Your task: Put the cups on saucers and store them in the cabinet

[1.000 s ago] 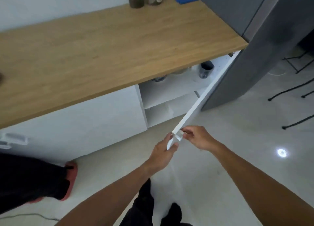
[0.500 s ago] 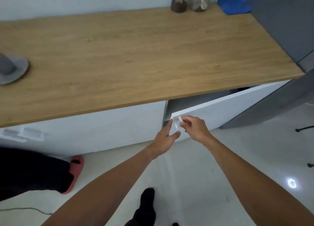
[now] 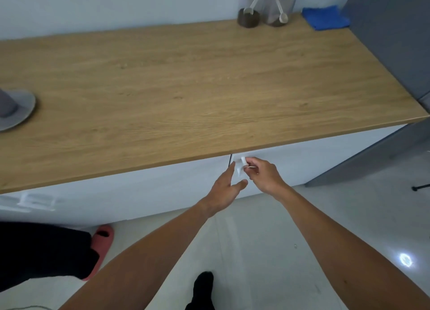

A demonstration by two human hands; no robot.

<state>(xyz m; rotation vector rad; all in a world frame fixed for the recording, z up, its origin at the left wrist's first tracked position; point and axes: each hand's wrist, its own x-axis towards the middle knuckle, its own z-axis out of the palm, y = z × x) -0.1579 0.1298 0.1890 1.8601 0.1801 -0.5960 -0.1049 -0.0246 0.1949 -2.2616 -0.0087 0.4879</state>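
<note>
From the head view, a long wooden counter runs across the scene against a pale wall, above white cabinet fronts and a pale, glossy floor that shows one bright glare spot.

Both hands meet just below the counter's front edge, at the top corner of the white door. The door lies all but flush with the cabinet front, with only a thin dark gap beside its edge. The right hand pinches the small white handle between thumb and fingertips, its other fingers curled in. The left hand is loosely open, fingers stretched along the door's edge just left of the handle and thumb pressed against the door below it; it grips nothing that can be made out.

Far left of the hands, on the counter at the frame's edge, a grey cup stands upside down on a grey saucer. Far up and right of the hands, by the wall, stand two clear jars with scoops inside, and beside them lies a folded blue cloth. A grey panel rises on the right. Low left of the hands, a dark trouser leg and a pink slipper stand on the floor.
</note>
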